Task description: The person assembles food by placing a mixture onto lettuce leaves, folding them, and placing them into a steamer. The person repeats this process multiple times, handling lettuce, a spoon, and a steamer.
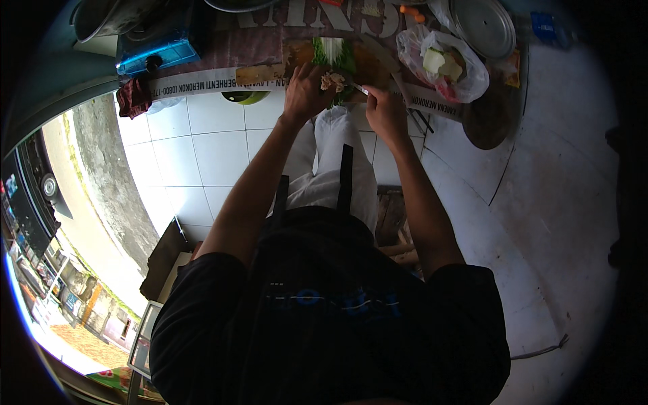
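Observation:
A bunch of leafy greens (332, 54) with white stems lies across a wooden cutting board (370, 62) at the top middle. My left hand (307, 93) is over the board's left part, its fingers curled against the bunch. Beside those fingers sits a pale brown clump (332, 82), too small to name surely. My right hand (387, 111) is closed around a knife (363, 89), whose light handle end shows between thumb and fingers. Its blade points left toward the clump and is mostly hidden.
Right of the board, a clear plastic bag (466, 81) holds a pale green cut vegetable (442, 64). A round metal lid (482, 27) and orange carrot-like pieces (412, 13) lie beyond. At the far left stands a blue stove (158, 57). A green bowl (246, 97) rests below the banner's edge.

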Action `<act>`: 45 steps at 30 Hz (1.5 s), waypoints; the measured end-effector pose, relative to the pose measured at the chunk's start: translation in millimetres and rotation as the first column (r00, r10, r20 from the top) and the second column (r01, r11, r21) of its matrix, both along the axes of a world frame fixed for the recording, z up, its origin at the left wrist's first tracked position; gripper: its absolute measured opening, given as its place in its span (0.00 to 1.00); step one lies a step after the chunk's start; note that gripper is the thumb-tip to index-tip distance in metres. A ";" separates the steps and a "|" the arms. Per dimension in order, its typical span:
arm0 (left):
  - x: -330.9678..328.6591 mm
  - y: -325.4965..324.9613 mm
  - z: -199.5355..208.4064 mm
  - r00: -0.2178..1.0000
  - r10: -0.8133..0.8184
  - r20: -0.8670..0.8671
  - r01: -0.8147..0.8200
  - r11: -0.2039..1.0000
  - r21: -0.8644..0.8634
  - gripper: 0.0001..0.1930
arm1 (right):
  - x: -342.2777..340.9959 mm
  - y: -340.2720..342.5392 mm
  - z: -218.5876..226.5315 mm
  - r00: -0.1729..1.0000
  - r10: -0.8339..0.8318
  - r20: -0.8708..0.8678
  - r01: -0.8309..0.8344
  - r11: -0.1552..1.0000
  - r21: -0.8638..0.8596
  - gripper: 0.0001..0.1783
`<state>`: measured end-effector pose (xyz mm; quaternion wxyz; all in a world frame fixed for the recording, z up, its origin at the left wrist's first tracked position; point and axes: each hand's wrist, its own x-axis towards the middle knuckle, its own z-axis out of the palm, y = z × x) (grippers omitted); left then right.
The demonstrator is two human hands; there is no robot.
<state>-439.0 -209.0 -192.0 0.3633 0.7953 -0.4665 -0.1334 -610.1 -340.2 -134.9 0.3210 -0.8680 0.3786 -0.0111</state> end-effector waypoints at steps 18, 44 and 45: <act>5.5 5.0 -14.5 0.984 0.030 -0.174 -0.039 0.998 -0.046 0.15 | -3.2 -7.6 -9.9 0.994 -0.061 0.092 0.064 0.998 -0.024 0.12; -16.3 -2.0 0.0 0.974 0.214 0.076 -0.212 0.977 -0.033 0.14 | 1.0 8.4 -23.2 0.988 -0.039 0.151 0.034 0.999 0.032 0.13; -17.8 -5.5 -0.6 0.971 0.224 0.079 -0.225 0.974 -0.002 0.13 | 0.6 7.7 -22.7 0.986 -0.052 0.157 0.044 0.998 0.053 0.13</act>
